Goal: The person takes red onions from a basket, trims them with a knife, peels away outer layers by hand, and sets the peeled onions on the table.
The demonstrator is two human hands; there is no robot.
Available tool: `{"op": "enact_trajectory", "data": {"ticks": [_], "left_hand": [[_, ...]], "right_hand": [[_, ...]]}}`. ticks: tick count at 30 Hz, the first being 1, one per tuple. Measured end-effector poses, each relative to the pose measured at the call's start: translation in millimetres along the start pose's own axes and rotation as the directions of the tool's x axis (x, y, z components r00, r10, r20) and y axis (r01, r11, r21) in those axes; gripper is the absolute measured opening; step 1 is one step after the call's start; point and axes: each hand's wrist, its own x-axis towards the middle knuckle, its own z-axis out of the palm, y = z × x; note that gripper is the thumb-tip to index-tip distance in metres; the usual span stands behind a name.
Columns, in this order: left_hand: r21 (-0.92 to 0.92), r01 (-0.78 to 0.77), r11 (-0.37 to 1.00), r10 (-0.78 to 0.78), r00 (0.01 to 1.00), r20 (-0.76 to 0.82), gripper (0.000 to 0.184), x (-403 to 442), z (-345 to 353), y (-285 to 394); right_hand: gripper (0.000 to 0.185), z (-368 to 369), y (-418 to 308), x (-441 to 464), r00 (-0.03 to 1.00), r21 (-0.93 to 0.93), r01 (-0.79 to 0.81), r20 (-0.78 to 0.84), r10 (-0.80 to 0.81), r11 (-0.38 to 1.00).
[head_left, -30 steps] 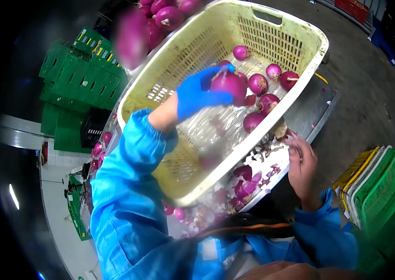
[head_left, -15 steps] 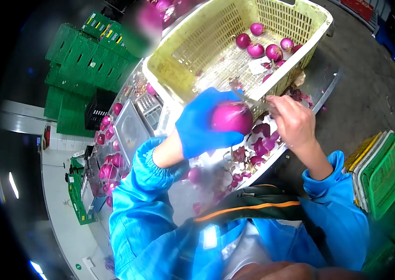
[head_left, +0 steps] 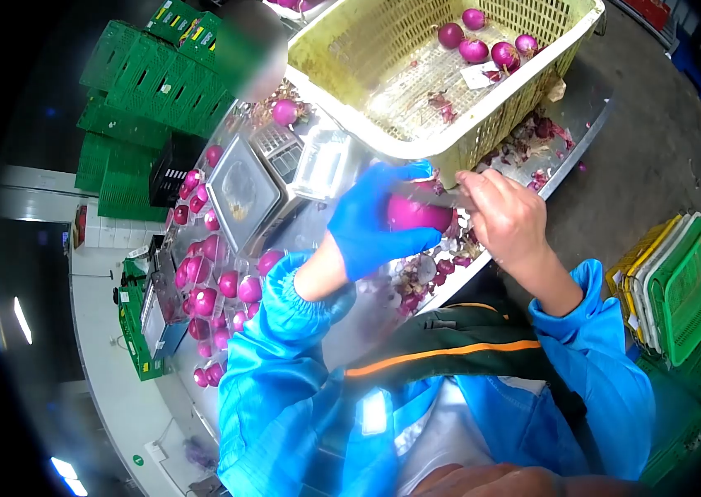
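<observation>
In the middle of the head view, my left hand (head_left: 367,219), in a blue glove, is closed around a red onion (head_left: 413,215). My bare right hand (head_left: 513,217) grips a knife (head_left: 443,198), its handle mostly hidden by my fingers. The blade reaches left across the upper side of the onion and looks to be touching it. Below and beside the onion, loose skins and small trimmings (head_left: 429,277) lie on the metal table.
A yellow crate (head_left: 495,137) with several red onions stands just beyond my hands. Left of me are a weighing scale (head_left: 243,195) and many packed red onions (head_left: 205,300). Green crates (head_left: 164,95) are stacked behind; more baskets (head_left: 690,286) stand at the right.
The knife has come from beyond the onion's upper right to lie across it. My left hand has shifted slightly right with the onion. The view has also shifted, showing more packed onions.
</observation>
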Motion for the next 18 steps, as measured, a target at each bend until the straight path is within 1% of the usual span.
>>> {"op": "enact_trajectory", "data": {"ticks": [1, 2, 3, 4, 5, 6, 7, 8, 9, 10, 11, 12, 14, 15, 16, 17, 18], "left_hand": [[0.077, -0.055, 0.996, 0.055, 0.998, 0.009, 0.070, -4.0, -2.7, -2.4], [0.153, -0.111, 0.982, 0.109, 0.994, 0.022, 0.069, -7.6, -5.4, -4.9], [0.197, -0.182, 0.963, 0.183, 0.983, 0.010, 0.070, -10.0, -4.7, -8.3], [0.254, -0.195, 0.947, 0.208, 0.978, -0.025, 0.071, -11.0, -4.0, -10.1], [0.307, -0.198, 0.931, 0.225, 0.973, -0.054, 0.072, -12.8, -2.6, -12.7], [0.359, -0.200, 0.912, 0.242, 0.968, -0.074, 0.073, -15.3, 0.0, -14.7], [0.436, -0.210, 0.875, 0.264, 0.962, -0.066, 0.075, -16.9, 2.8, -15.5], [0.487, -0.269, 0.831, 0.327, 0.944, -0.037, 0.076, -16.4, 6.7, -17.9], [0.535, -0.323, 0.781, 0.385, 0.923, -0.005, 0.076, -16.3, 11.6, -22.8], [0.578, -0.372, 0.727, 0.438, 0.899, 0.028, 0.077, -17.5, 15.1, -28.2], [0.604, -0.391, 0.694, 0.434, 0.897, 0.081, 0.078, -20.9, 16.6, -33.6], [0.557, -0.330, 0.762, 0.393, 0.920, 0.007, 0.080, -26.8, 20.0, -45.2], [0.442, -0.203, 0.874, 0.288, 0.948, -0.134, 0.084, -41.8, 30.4, -72.7], [0.191, -0.100, 0.976, 0.133, 0.977, -0.167, 0.084, -50.2, 35.9, -78.9], [-0.108, 0.022, 0.994, -0.036, 0.991, -0.132, 0.083, -53.2, 35.5, -83.1], [-0.391, 0.153, 0.907, -0.204, 0.975, -0.093, 0.082, -56.2, 35.1, -87.0], [-0.483, 0.206, 0.851, -0.271, 0.960, -0.067, 0.080, -55.8, 31.9, -85.5]], "right_hand": [[0.026, 8.1, 7.7, -10.1, 0.999, -0.025, -0.049, 0.007, 0.049, 0.998], [0.027, 12.9, 17.4, -23.4, 0.991, -0.042, -0.123, 0.054, 0.125, 0.992], [0.024, 12.5, 15.1, -28.2, 0.985, 0.069, -0.170, 0.026, 0.169, 0.983], [0.022, 11.3, 10.3, -33.4, 0.977, 0.181, -0.209, 0.009, 0.211, 0.961], [0.021, 10.8, 2.3, -38.8, 0.942, 0.393, -0.333, 0.087, 0.326, 0.857], [0.023, 7.9, -10.2, -39.0, 0.888, 0.569, -0.447, 0.184, 0.422, 0.691], [0.032, 7.7, -16.0, -41.0, 0.781, 0.731, -0.591, 0.412, 0.470, 0.342], [0.035, 13.6, -13.6, -45.8, 0.721, 0.776, -0.627, 0.544, 0.430, 0.070], [0.038, 20.8, -13.0, -46.9, 0.665, 0.747, -0.631, 0.660, 0.349, -0.209], [0.041, 24.2, -13.9, -47.5, 0.619, 0.644, -0.604, 0.750, 0.234, -0.470], [0.051, 25.3, -18.3, -48.8, 0.571, 0.604, -0.634, 0.787, 0.235, -0.483], [0.046, 32.2, -25.6, -54.2, 0.520, 0.649, -0.632, 0.760, 0.389, -0.424], [0.051, 32.2, -25.1, -57.2, 0.632, 0.726, -0.640, 0.683, 0.367, -0.250], [0.051, 33.0, -30.2, -55.5, 0.697, 0.776, -0.627, 0.599, 0.393, -0.070], [0.051, 34.5, -35.6, -54.5, 0.761, 0.795, -0.595, 0.513, 0.397, 0.113], [0.049, 37.2, -31.0, -59.3, 0.804, 0.673, -0.595, 0.486, 0.343, 0.440], [0.047, 37.1, -31.2, -59.2, 0.793, 0.656, -0.609, 0.507, 0.337, 0.446]]}}
